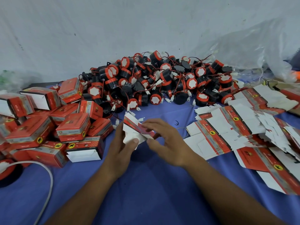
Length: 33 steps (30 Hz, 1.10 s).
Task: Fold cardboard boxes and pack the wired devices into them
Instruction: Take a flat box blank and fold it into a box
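Observation:
A flat red-and-white cardboard box blank (134, 127) is held up over the blue table, tilted. My left hand (121, 146) grips its near left edge, thumb on the white face. My right hand (168, 142) touches its right side, the fingers spread and slightly bent over the red band. Behind them a big heap of black-and-red wired devices (162, 82) with white plugs fills the back of the table. Flat box blanks (235, 132) lie spread to the right. Folded red boxes (53, 124) are piled at the left.
A blue cloth (146, 184) covers the table. A white cable (48, 176) curves along the left front beside one black-and-red device (8, 169). Clear plastic bags (251, 51) bulge at the back right against a pale sheet wall.

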Available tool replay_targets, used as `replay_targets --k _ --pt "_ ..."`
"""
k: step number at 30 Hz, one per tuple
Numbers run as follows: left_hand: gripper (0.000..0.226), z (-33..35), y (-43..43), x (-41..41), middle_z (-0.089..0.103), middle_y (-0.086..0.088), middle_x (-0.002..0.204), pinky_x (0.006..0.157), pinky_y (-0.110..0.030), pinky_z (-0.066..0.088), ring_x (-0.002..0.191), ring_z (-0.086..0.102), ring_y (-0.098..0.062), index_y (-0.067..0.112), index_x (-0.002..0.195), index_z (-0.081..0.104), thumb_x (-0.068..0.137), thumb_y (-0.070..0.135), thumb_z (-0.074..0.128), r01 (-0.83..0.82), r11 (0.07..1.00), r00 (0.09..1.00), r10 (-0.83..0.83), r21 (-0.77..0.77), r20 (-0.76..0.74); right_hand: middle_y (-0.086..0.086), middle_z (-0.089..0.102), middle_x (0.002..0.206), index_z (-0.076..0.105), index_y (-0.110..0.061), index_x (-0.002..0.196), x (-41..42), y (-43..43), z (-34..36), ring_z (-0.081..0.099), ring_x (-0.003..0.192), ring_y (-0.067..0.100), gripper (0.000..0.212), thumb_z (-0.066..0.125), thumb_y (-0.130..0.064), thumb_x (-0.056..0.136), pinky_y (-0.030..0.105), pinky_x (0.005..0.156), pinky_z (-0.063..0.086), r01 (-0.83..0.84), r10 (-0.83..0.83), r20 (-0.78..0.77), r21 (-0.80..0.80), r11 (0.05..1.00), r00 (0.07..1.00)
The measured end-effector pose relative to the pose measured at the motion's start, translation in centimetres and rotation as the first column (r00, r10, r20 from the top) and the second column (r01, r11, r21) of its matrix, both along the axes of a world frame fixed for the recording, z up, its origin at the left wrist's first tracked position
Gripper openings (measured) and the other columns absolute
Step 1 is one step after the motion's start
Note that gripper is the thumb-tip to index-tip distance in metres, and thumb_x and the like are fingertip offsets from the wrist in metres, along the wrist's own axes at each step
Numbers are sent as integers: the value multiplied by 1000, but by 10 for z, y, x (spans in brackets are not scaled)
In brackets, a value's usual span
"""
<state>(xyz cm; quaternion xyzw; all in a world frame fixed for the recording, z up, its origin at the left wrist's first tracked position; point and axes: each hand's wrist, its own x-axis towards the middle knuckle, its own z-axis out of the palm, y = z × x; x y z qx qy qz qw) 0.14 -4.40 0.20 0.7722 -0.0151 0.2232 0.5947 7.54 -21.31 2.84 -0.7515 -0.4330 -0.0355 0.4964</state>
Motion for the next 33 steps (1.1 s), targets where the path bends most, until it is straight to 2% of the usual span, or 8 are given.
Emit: replay_targets --k 6,12,14,17,20,26,30,33 --pt "58 -7 -1 6 62 5 111 84 -24 50 99 60 -10 7 134 43 76 2 46 12 996 999 -15 85 29 9 56 135 60 -1 133 -6 8 -8 54 124 23 57 60 -11 77 35 107 45 -12 25 134 -103 995 991" --pt "57 -9 -1 6 62 -11 119 91 -32 49 109 60 -23 -5 139 40 86 16 47 31 995 999 -33 97 23 4 60 130 65 -6 127 -7 10 -6 60 113 19 42 71 -23 89 39 91 53 165 -150 170 -78 983 974" --pt "61 -5 -3 4 60 -4 125 93 -27 48 117 58 -24 2 145 37 89 22 49 26 993 999 -30 115 31 2 61 128 68 -7 123 -7 10 -4 62 107 19 39 73 -26 89 42 82 55 208 -181 218 -109 972 959" --pt "74 2 -5 1 45 28 144 100 -12 39 131 46 2 25 156 15 89 33 46 14 985 996 -28 173 79 3 63 125 69 -8 121 -7 11 -3 64 102 25 35 70 -20 88 45 74 56 240 -187 316 -137 961 930" --pt "83 1 -5 3 40 41 140 97 -4 36 127 45 12 20 157 5 88 36 51 -1 961 994 -29 277 105 6 65 122 70 -6 116 -4 12 -4 63 99 31 28 66 -11 89 47 72 54 247 -173 347 -180 952 922" --pt "79 2 -1 3 50 9 136 102 -18 40 126 51 -9 33 147 17 81 44 58 -13 979 991 -14 205 133 14 70 98 72 3 97 -2 10 -2 65 82 32 16 67 7 83 44 67 55 246 -214 402 -28 969 890" --pt "73 4 -3 3 55 4 114 88 -23 46 101 58 -11 14 138 31 81 46 63 14 977 988 -46 215 147 3 65 81 68 -6 82 4 7 3 53 67 16 5 72 -5 84 23 61 41 429 -451 272 141 892 850" --pt "65 6 -11 1 56 3 109 85 -29 49 98 59 -19 16 123 39 81 57 66 14 991 985 -36 135 167 -10 55 69 56 -19 73 11 4 -4 45 60 10 20 73 -19 84 17 54 32 494 -494 9 -4 870 870"
